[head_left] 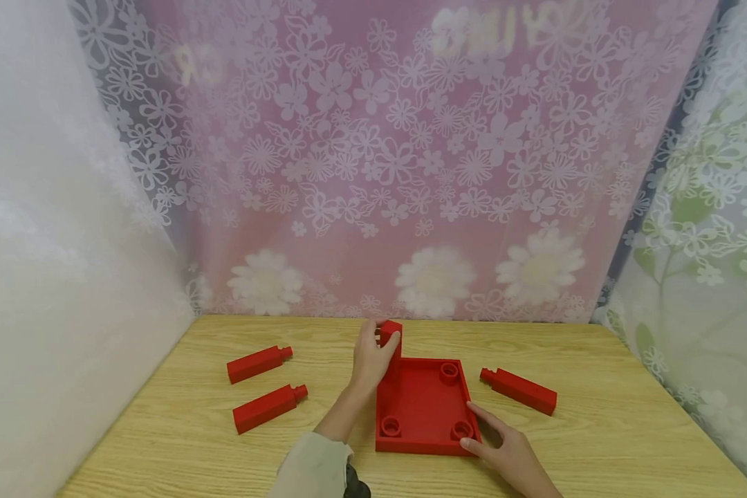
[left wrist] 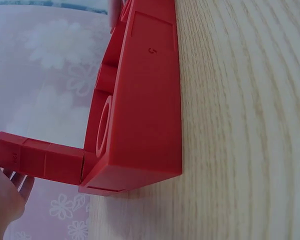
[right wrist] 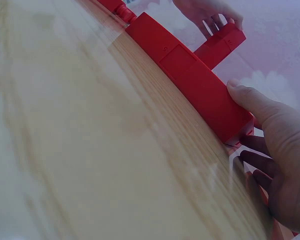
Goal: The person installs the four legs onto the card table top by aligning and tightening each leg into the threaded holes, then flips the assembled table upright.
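A red square tray (head_left: 420, 404) with raised walls lies on the table, round sockets showing at three corners. My left hand (head_left: 372, 360) grips the top of a red square post (head_left: 393, 346) that stands upright at the tray's back left corner. In the left wrist view the same post (left wrist: 45, 159) meets the tray (left wrist: 145, 100), held by the left hand (left wrist: 5, 197) at its far end. My right hand (head_left: 507, 449) holds the tray's front right corner, thumb on the front wall and fingers along the right side. The post's lower end is hidden.
Two red posts (head_left: 258, 364) (head_left: 268, 408) with narrow round ends lie on the wooden table (head_left: 193, 443) at the left. Another red post (head_left: 523, 392) lies to the right of the tray. A flowered curtain (head_left: 398, 173) hangs behind the table.
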Demonstrator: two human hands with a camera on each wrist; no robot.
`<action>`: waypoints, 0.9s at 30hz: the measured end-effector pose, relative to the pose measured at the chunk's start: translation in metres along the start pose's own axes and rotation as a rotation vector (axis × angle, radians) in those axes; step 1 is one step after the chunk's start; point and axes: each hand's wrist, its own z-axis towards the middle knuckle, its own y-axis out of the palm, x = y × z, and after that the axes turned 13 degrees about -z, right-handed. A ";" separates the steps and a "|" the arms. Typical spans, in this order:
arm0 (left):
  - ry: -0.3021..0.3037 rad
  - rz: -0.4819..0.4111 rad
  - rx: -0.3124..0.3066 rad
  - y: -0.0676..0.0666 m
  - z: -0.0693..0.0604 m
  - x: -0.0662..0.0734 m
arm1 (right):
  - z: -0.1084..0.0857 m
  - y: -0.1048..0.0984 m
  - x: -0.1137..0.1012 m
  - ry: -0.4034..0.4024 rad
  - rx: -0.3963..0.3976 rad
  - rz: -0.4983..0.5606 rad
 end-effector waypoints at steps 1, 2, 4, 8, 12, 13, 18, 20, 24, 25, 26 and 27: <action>-0.004 -0.003 -0.016 -0.001 0.000 0.000 | 0.000 0.000 0.000 0.000 0.000 -0.001; -0.001 -0.003 -0.030 -0.002 0.001 0.000 | 0.000 0.000 0.000 0.000 -0.001 -0.001; -0.001 0.003 -0.049 -0.002 0.002 0.000 | 0.000 0.000 0.000 0.001 -0.002 -0.004; -0.004 0.034 -0.061 -0.004 0.004 0.001 | 0.000 0.000 0.000 -0.001 -0.001 -0.006; 0.006 0.069 -0.069 -0.004 0.006 0.003 | 0.000 0.001 0.001 0.004 0.000 -0.005; 0.011 0.078 -0.072 -0.004 0.006 0.003 | 0.000 0.001 0.001 0.005 0.000 -0.006; -0.011 0.074 -0.065 -0.003 0.002 0.005 | 0.000 0.001 0.002 0.003 0.002 -0.003; -0.023 0.072 -0.039 -0.001 0.000 0.006 | 0.000 0.001 0.002 0.000 0.002 -0.001; -0.022 0.080 0.051 0.004 -0.002 0.003 | 0.000 0.001 0.002 0.001 0.002 0.008; -0.015 0.082 0.075 0.005 -0.003 0.002 | 0.000 0.001 0.002 0.002 0.001 0.009; -0.007 0.080 0.095 0.006 -0.003 0.001 | 0.000 0.002 0.002 0.004 0.000 0.010; 0.000 0.076 0.112 0.007 -0.003 0.001 | 0.000 0.001 0.001 0.005 0.000 0.009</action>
